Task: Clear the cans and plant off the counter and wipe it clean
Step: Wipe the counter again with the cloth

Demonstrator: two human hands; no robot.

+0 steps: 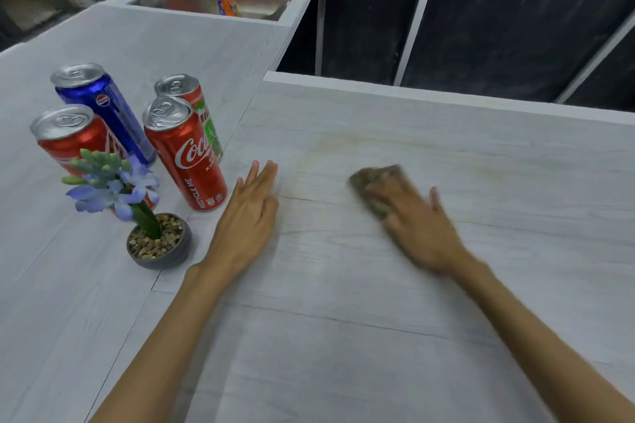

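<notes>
Beside the left hand point(251, 213): four cans point(187, 154), potted plant point(158, 240).

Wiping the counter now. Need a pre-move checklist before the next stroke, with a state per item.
1. Right hand on the greenish-brown scrub pad: ok, its fingers lie on top of it.
2. Pad on the pale wood-grain counter: ok.
3. Left hand out of the pad's way: ok, flat on the counter, apart from the pad.
4. Nearest red Coca-Cola can and grey bowl-shaped pot of blue flowers clear of the pad: ok, both left of the left hand.
5. Counter clean: not ok, a faint yellowish mark shows just beyond the pad.
6. Pad damp: cannot tell, it is blurred.
</notes>
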